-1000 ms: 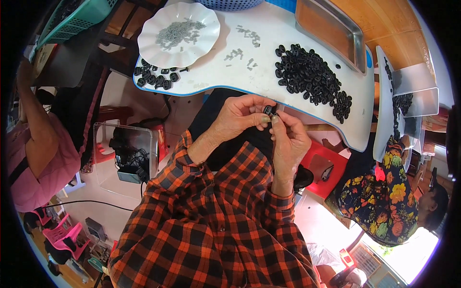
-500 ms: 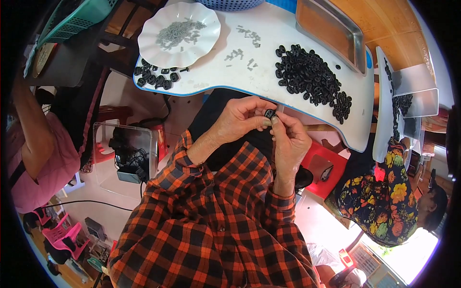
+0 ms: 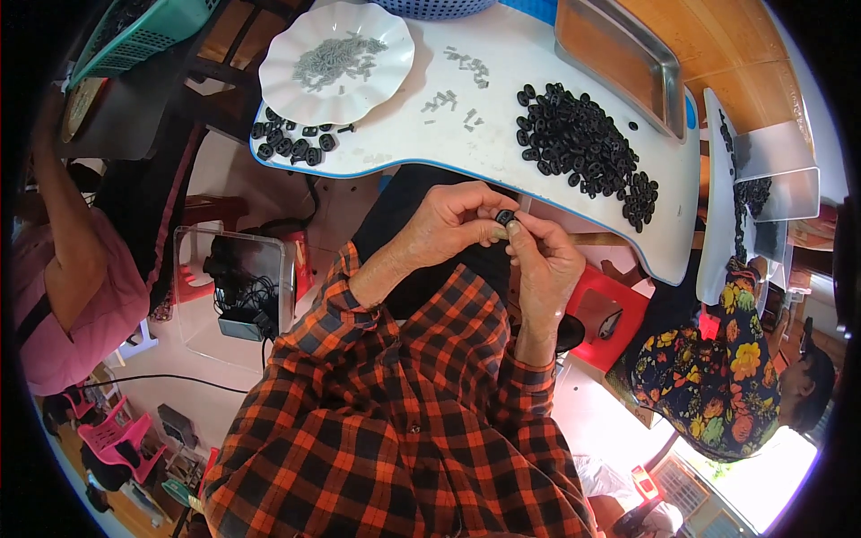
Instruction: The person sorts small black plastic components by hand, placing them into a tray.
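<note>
Over my lap, just off the table's front edge, both hands meet at one small black oval plastic piece. My left hand pinches it between thumb and fingers from the left. From the right, the thumb and fingertips of my right hand press against it; whether a smaller part is between them I cannot tell. On the table lie a big heap of similar black pieces and, at the left, a smaller group of black pieces. Small grey translucent pins fill the middle of a white scalloped plate.
More loose pins lie scattered on the white table. A metal tray stands at the back right, a blue basket at the back. A person in pink sits left, another in a flowered top right.
The black piece has tilted slightly between my fingertips, and my right hand has shifted a little. Both hands stay in nearly the same place.
</note>
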`<state>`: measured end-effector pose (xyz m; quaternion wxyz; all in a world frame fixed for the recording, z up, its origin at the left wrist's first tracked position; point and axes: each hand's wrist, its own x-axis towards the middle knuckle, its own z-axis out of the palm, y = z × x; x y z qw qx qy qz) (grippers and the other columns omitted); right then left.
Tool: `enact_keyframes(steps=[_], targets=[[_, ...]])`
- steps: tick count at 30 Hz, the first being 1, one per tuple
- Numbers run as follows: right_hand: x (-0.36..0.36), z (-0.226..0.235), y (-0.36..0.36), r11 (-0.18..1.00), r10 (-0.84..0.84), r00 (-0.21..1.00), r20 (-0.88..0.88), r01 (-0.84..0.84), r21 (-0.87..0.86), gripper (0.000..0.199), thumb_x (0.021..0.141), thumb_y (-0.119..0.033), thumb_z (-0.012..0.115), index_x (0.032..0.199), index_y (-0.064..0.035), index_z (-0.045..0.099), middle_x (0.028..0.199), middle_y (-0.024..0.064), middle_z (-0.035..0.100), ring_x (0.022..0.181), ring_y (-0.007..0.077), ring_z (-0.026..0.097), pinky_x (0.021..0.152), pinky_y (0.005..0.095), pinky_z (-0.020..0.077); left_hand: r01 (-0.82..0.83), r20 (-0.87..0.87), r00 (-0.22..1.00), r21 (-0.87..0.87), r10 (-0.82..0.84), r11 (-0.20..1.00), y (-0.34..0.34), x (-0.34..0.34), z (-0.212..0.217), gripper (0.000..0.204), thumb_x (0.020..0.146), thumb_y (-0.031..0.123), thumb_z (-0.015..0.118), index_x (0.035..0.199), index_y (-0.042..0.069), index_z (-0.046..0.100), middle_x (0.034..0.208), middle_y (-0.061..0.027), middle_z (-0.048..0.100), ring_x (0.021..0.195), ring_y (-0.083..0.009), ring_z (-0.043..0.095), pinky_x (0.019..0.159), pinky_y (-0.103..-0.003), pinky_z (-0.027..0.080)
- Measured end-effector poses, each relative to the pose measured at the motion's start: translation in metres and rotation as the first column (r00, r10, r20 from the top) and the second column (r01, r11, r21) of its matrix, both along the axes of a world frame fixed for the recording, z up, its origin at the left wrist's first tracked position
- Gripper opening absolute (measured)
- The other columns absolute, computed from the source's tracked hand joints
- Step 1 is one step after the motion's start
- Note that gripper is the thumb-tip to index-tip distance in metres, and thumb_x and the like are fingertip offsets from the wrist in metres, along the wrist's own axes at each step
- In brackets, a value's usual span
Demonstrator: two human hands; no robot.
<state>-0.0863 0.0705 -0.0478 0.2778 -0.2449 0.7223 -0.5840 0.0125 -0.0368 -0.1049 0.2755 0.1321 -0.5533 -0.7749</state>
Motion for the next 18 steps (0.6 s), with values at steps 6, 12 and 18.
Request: enact_keyframes(steps=[6, 12, 18], targets=[[-0.001, 0.0, 0.0, 1.0, 0.009, 0.999, 0.053, -0.008, -0.01, 0.011, 0.082, -0.003, 0.067, 0.093, 0.0, 0.068, 0.077, 0.0012, 0.064, 0.063, 0.0043, 0.055, 0.056, 0.0164, 0.043, -0.019, -0.009, 1.0, -0.015, 0.019, 1.0, 0.0, 0.001, 0.0, 0.025, 0.08, 0.0, 0.068, 0.105, -0.001, 0.063, 0.079, -0.0004, 0.056, 0.066, -0.0046, 0.055, 0.057, -0.018, 0.047], [-0.011, -0.003, 0.004, 0.999, 0.038, 0.974, 0.224, -0.033, -0.027, 0.013, 0.081, -0.004, 0.068, 0.093, 0.0009, 0.067, 0.075, 0.0036, 0.065, 0.061, 0.0056, 0.055, 0.053, 0.0166, 0.0413, -0.019, 0.008, 1.0, -0.087, 0.02, 0.996, 0.0, 0.001, 0.001, 0.025, 0.08, 0.001, 0.069, 0.105, -0.001, 0.064, 0.079, -0.0003, 0.056, 0.065, -0.0044, 0.054, 0.057, -0.019, 0.047], [-0.021, -0.008, 0.005, 0.995, 0.105, 0.933, 0.343, -0.1, -0.031, 0.014, 0.081, -0.005, 0.069, 0.092, 0.0021, 0.066, 0.074, 0.0045, 0.064, 0.059, 0.0061, 0.054, 0.051, 0.0172, 0.04, -0.012, 0.009, 1.0, -0.026, 0.012, 1.0, 0.002, 0.002, 0.005, 0.028, 0.08, 0.001, 0.069, 0.107, -0.002, 0.062, 0.079, -0.0006, 0.058, 0.066, -0.0048, 0.055, 0.057, -0.019, 0.048]])
